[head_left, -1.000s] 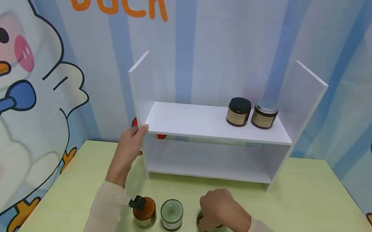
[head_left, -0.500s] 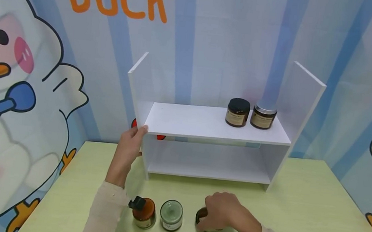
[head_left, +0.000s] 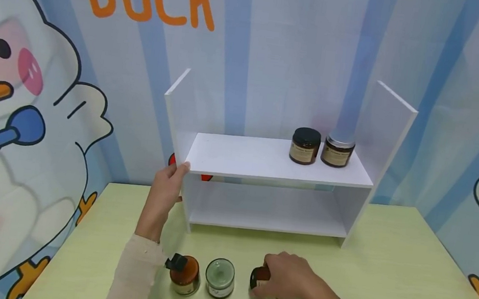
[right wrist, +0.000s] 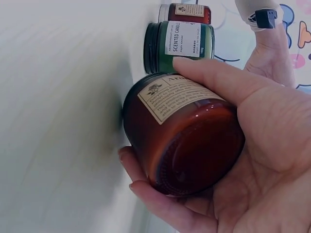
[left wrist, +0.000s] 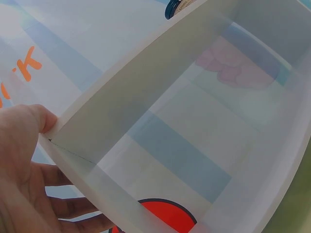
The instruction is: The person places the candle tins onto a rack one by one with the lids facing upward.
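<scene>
My left hand (head_left: 165,188) grips the left side panel of a white two-tier shelf (head_left: 243,157); in the left wrist view its thumb (left wrist: 47,119) lies on the front edge, with the other fingers behind the panel. Low over the table, my right hand (head_left: 289,276) holds an amber candle jar (right wrist: 182,136) with a beige label. The jar is tilted, its dark lid end pointing left and its glass base facing the right wrist camera. Left of it, a green scented candle jar (head_left: 220,278) and another amber jar (head_left: 185,279) stand upside down, lids on the table.
On the upper tier's right end stand a black-lidded jar (head_left: 305,146) and a silver-lidded jar (head_left: 338,151). The shelf stands towards the back of the pale green table (head_left: 403,267). A striped duck-print curtain (head_left: 287,41) hangs behind.
My right hand has shifted slightly right and turned the amber jar from upright towards its side, so more of the jar shows. My left hand keeps its grip on the shelf.
</scene>
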Available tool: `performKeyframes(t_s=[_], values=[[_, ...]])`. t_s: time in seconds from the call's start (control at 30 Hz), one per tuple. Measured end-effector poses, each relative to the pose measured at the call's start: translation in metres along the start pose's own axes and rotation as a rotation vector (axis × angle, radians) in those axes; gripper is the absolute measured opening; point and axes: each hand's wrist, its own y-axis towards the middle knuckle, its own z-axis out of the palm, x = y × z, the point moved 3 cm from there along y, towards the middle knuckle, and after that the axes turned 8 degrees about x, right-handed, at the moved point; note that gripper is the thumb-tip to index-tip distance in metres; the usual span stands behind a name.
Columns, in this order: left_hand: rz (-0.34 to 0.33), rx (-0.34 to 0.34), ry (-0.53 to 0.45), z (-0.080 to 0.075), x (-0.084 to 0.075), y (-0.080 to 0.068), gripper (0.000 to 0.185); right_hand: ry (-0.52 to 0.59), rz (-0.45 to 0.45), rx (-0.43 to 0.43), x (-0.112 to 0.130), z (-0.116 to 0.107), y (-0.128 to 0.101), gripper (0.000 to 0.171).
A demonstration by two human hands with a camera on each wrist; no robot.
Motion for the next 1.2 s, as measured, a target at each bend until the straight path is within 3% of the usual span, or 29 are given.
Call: performKeyframes(t_s=[0.7, 1.2], values=[[0.006, -0.011, -0.001, 0.000, 0.001, 0.000, 0.076, -0.069, -0.028, -0.118, -0.005, 0.009, -0.004, 0.048], [0.010, -0.010, 0.002, 0.000, 0.002, 0.001, 0.076, 0.056, -0.033, -0.220, -0.013, 0.017, 0.000, 0.044]])
